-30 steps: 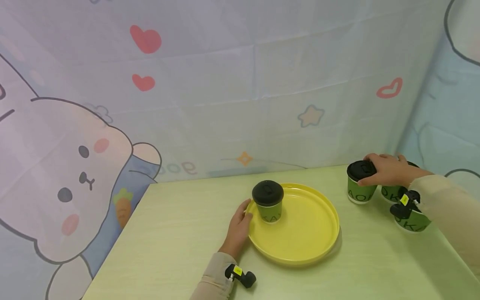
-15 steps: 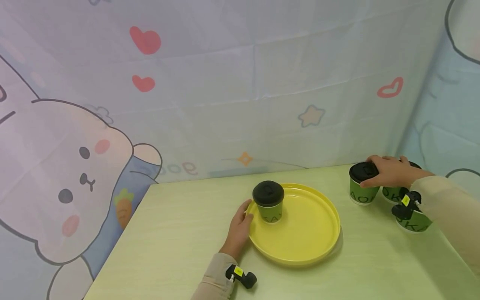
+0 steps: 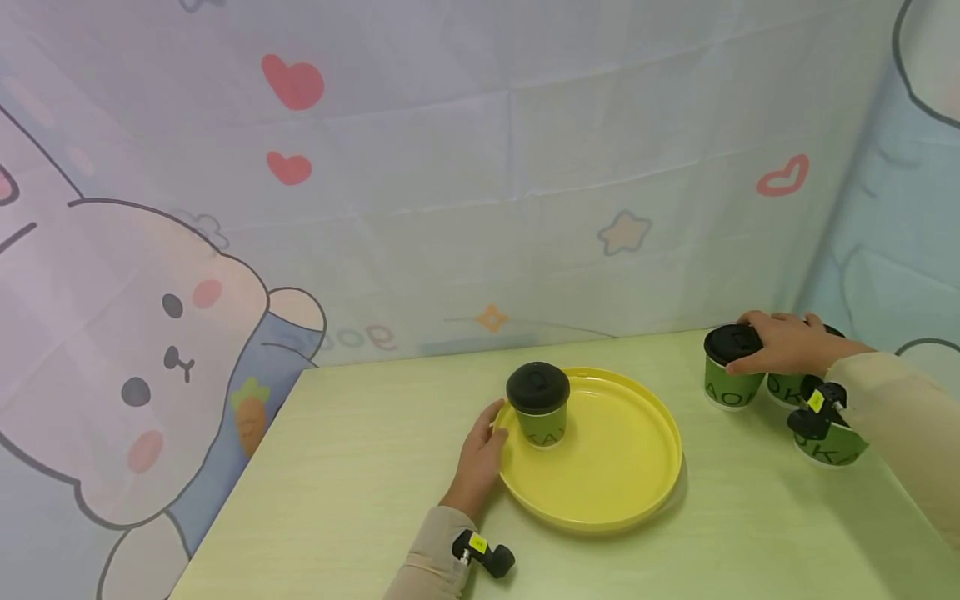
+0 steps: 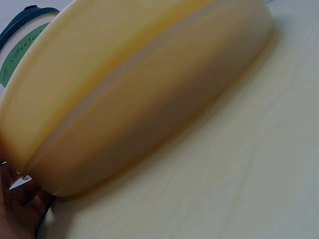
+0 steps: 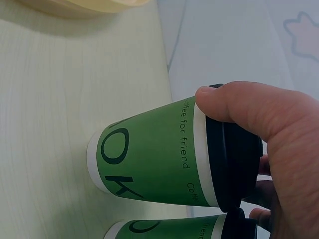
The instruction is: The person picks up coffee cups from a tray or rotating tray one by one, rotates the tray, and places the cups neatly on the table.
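Note:
My right hand [image 3: 791, 346] grips a lidded green paper coffee cup [image 3: 729, 387] at the back right, upright on the table. In the right wrist view the thumb presses the white band just under its black lid [image 5: 234, 164], while the other fingers are partly hidden behind the lid. My left hand [image 3: 477, 458] holds the left rim of a round yellow tray [image 3: 600, 483], its fingertips at the edge in the left wrist view. Another lidded coffee cup [image 3: 543, 425] stands upright on the tray's left side, near that hand.
Behind the right hand and sleeve are two more green cups, a farther cup [image 3: 783, 390] beside the gripped one and a nearer cup [image 3: 828, 448], both partly covered. A printed cloth [image 3: 465, 208] hangs along the back edge of the pale table [image 3: 360, 467].
My right hand and the cup it grips have shifted slightly right, toward the neighbouring cup. The left hand stays on the tray rim, and the tray's cup keeps its place.

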The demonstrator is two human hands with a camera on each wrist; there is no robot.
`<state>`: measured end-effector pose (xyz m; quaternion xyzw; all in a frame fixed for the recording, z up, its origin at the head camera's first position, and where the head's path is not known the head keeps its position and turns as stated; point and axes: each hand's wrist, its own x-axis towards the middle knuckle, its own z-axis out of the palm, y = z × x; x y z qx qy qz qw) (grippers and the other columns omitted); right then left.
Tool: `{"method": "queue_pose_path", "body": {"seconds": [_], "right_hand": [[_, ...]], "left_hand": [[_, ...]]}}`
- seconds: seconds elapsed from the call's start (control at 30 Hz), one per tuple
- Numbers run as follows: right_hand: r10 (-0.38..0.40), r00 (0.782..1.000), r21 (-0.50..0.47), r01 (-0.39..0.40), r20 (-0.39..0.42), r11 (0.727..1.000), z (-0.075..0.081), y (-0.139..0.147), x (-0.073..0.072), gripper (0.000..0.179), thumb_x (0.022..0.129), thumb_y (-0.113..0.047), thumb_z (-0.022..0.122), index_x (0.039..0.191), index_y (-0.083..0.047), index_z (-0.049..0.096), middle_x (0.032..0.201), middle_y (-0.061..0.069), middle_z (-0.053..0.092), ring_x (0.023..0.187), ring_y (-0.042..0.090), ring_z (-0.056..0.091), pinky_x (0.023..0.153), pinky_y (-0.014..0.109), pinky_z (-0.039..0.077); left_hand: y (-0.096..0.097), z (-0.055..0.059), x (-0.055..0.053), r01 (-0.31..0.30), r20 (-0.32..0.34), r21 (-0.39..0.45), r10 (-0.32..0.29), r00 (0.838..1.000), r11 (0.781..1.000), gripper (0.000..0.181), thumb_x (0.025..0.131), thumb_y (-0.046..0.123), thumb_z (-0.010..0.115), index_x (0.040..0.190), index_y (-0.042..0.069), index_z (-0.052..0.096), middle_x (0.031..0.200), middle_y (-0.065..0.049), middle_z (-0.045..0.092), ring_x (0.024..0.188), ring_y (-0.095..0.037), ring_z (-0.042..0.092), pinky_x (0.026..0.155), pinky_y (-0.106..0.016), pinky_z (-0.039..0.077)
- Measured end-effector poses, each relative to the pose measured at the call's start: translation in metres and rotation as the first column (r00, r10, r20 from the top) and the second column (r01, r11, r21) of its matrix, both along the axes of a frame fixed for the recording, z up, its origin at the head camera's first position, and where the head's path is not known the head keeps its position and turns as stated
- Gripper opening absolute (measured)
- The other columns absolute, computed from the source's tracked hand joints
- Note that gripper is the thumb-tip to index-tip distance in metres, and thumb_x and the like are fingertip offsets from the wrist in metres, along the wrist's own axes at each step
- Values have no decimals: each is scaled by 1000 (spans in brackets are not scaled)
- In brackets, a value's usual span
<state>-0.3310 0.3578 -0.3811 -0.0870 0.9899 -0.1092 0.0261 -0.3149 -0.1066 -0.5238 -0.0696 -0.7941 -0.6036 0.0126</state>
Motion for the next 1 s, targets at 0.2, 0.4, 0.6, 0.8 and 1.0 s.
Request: {"method": "queue_pose_path", "body": {"seconds": [0.2, 0.4, 0.6, 0.8, 1.0], "right_hand": [[-1, 1000, 4, 1, -2, 1000, 0, 1, 0, 97, 83, -58, 74, 144, 9, 38, 138, 41, 46, 126, 62, 36, 99, 80, 15], [44, 994, -67, -51, -102, 996, 6, -13, -1, 99, 87, -55, 73, 150, 8, 32, 144, 38, 42, 130, 58, 35, 99, 78, 22], [90, 978, -325, -149, -188, 934, 15, -59, 9, 91, 96, -44, 68, 159, 0, 20, 159, 30, 25, 144, 52, 22, 110, 72, 21], [120, 962, -640, -253, -244, 726, -12, -93, 29, 68, 106, -26, 55, 159, -6, 19, 157, 26, 31, 145, 50, 24, 113, 65, 25], [114, 959, -843, -283, -260, 457, -66, -109, 42, 50, 111, -17, 35, 154, 5, 22, 150, 26, 37, 137, 19, 42, 102, 9, 35]], "left_hand": [[0, 1, 1, 3, -16, -7, -3, 1000, 1000, 48, 104, 18, 46, 153, 17, 45, 150, -11, 50, 126, -30, 55, 103, -47, 44], [0, 4, 5, 28, -15, 18, -27, 1000, 999, 49, 105, 17, 46, 154, 15, 43, 151, -13, 48, 127, -31, 55, 103, -46, 45], [-1, 6, 5, 28, -10, 25, -27, 1000, 999, 49, 106, 16, 45, 155, 15, 42, 152, -15, 48, 129, -33, 54, 104, -49, 44], [0, 4, 5, 10, 12, 2, -10, 1000, 1000, 49, 105, 18, 45, 154, 18, 42, 152, -12, 48, 130, -32, 53, 106, -49, 43], [0, 4, 3, 24, 10, 22, -24, 1000, 999, 50, 105, 17, 44, 155, 17, 41, 152, -13, 47, 133, -32, 51, 108, -50, 42]]}}
